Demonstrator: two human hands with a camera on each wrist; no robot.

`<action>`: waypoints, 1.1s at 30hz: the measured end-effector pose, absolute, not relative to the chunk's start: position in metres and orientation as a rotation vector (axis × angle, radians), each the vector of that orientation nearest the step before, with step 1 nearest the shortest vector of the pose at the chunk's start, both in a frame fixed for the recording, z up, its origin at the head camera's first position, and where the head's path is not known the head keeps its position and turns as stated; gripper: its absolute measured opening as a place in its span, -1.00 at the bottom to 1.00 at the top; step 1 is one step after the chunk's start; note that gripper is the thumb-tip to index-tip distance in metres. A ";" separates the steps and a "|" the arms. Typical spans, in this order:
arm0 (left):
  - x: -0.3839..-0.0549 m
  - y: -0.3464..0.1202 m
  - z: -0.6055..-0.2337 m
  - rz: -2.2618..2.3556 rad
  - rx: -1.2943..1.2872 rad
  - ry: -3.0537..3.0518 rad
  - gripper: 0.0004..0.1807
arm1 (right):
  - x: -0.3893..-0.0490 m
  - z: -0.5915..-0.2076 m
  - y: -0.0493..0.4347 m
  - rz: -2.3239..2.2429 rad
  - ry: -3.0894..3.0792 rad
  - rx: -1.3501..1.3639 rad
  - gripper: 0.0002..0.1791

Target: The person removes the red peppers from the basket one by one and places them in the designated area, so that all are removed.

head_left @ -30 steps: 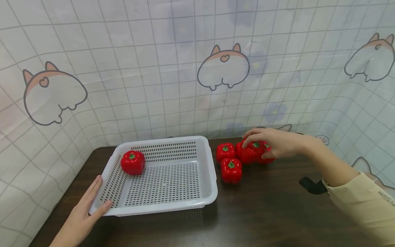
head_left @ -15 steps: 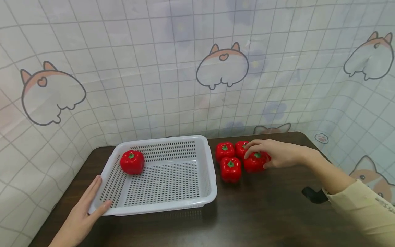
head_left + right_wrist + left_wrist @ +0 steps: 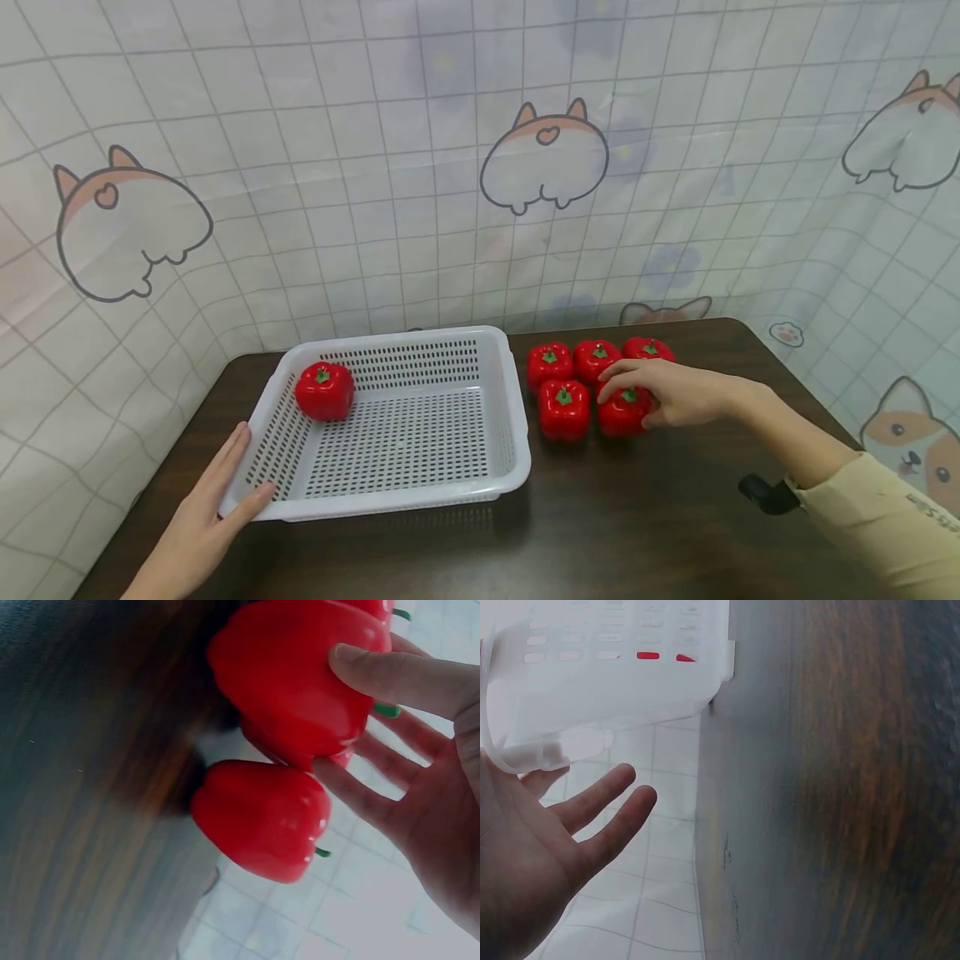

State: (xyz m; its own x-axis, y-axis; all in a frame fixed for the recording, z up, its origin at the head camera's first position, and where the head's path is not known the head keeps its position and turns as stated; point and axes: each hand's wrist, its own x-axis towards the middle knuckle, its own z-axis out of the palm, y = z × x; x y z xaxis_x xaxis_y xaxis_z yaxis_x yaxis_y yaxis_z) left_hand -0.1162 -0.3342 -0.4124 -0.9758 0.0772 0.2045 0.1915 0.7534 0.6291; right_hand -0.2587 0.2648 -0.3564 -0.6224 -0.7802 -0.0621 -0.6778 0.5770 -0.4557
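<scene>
My right hand (image 3: 667, 396) grips a red bell pepper (image 3: 619, 416) with a green stem, in the front row of the pepper group. In the right wrist view the thumb (image 3: 397, 675) presses on one side of that bell pepper (image 3: 292, 671), with the fingers round its other side. The left hand (image 3: 197, 521) rests at the near left corner of a white perforated basket (image 3: 375, 502), fingers straight along its rim. In the left wrist view two straight fingers of that hand (image 3: 525, 855) point away from the basket wall (image 3: 630, 690).
One red bell pepper (image 3: 325, 392) lies in the basket's far left. Beside the gripped one stand more bell peppers (image 3: 564, 411) on the dark wood table (image 3: 600, 533), one of them (image 3: 649, 350) at the back right. A patterned cloth (image 3: 375, 208) hangs behind.
My right hand has moved toward the table's near side, carrying a bell pepper from the back row to the front row. The left hand has stayed at the basket corner.
</scene>
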 end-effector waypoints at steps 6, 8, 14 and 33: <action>-0.116 -0.333 -0.412 -1.019 -0.201 -2.786 -0.05 | -0.260 -0.359 0.264 -0.539 2.588 -1.216 -0.40; -0.116 -0.333 -0.412 -1.024 -0.200 -2.784 -0.05 | -0.260 -0.359 0.263 -0.532 2.599 -1.218 -0.40; -0.116 -0.333 -0.411 -1.024 -0.191 -2.795 -0.05 | -0.261 -0.361 0.262 -0.534 2.609 -1.224 -0.40; -0.116 -0.334 -0.411 -1.025 -0.216 -2.767 -0.06 | -0.270 -0.343 0.260 -0.561 2.680 -1.179 -0.29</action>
